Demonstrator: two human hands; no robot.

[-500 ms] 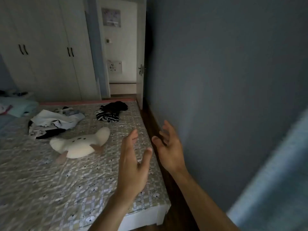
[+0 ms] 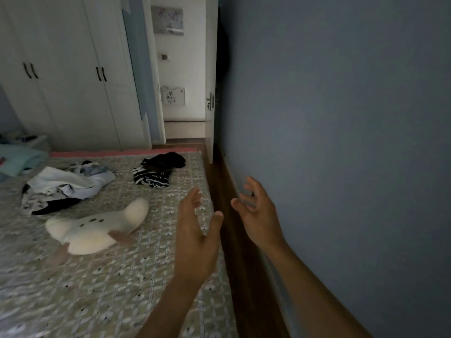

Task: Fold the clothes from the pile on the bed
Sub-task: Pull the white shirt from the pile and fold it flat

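A loose pile of white, pale blue and black clothes (image 2: 66,186) lies on the patterned bed (image 2: 97,276) at the far left. A smaller dark heap, black cloth with a black-and-white striped piece (image 2: 156,172), sits near the bed's far right corner. My left hand (image 2: 195,240) hovers over the bed's right edge, fingers straight and spread, holding nothing. My right hand (image 2: 256,213) is raised over the floor strip beside the bed, fingers relaxed and empty. Both hands are well short of the clothes.
A white plush toy (image 2: 97,228) lies on the bed between my hands and the pile. A blue-grey wall (image 2: 341,142) runs close along the right. A narrow dark wooden floor strip (image 2: 227,215) leads to an open door (image 2: 211,93). White wardrobes (image 2: 68,76) stand behind the bed.
The view has shifted left and closer to the bed, and the pale blurred shape at the right edge is gone. Both hands stay raised and empty, roughly as before.
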